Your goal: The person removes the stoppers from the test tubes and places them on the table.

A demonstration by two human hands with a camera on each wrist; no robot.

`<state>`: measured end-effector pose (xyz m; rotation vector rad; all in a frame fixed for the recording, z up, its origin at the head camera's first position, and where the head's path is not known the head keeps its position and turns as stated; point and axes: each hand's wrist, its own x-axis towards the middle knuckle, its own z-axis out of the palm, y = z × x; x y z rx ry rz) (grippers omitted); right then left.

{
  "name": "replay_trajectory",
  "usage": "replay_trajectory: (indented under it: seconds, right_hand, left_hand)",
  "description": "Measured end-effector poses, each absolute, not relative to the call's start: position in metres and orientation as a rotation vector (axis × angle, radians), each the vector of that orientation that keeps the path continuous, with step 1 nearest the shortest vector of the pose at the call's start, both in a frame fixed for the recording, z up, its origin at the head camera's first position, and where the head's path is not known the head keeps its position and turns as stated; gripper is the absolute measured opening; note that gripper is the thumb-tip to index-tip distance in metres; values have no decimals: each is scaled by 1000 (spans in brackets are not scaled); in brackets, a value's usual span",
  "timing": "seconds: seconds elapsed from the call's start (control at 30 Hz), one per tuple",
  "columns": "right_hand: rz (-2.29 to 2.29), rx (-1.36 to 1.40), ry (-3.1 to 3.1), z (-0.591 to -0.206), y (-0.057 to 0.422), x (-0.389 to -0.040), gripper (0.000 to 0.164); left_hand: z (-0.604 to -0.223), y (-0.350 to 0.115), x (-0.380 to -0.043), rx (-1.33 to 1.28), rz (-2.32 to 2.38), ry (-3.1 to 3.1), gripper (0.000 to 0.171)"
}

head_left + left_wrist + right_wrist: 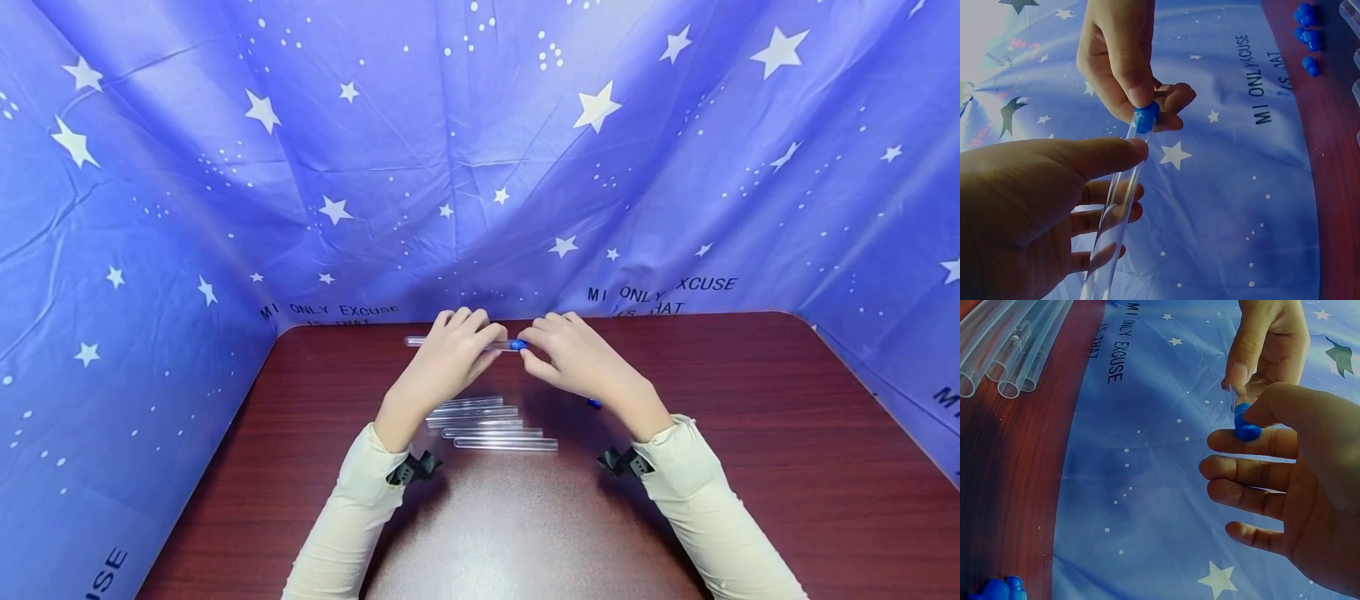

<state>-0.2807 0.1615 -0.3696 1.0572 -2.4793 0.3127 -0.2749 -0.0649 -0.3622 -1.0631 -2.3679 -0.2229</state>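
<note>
My left hand [448, 360] holds a clear test tube [1105, 269] near its open end, the thumb along one side and the fingers behind it. The tube's rounded end [412, 341] sticks out to the left of that hand in the head view. At the other end sits a blue stopper [1145, 117], in the tube's mouth. My right hand [585, 358] pinches this stopper between thumb and index finger, its other fingers extended in the right wrist view. Both hands are above the far part of the table.
Several clear test tubes [506, 444] lie side by side on the dark red table [750, 467], nearer than the hands. Loose blue stoppers [1311, 39] lie to their right, mostly hidden by the right wrist in the head view. A blue star-patterned curtain [450, 150] surrounds the table's back and sides.
</note>
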Motion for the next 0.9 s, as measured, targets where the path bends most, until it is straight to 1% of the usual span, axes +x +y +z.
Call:
replay_trajectory:
  seconds: [0.43, 0.9]
  right_hand:
    - [296, 1101, -2407, -373, 157, -282, 12]
    - [288, 1123, -2304, -376, 152, -284, 11]
  left_hand:
    - [-362, -65, -275, -1059, -199, -2427, 9]
    - [-362, -65, -277, -1025, -168, -2449, 7]
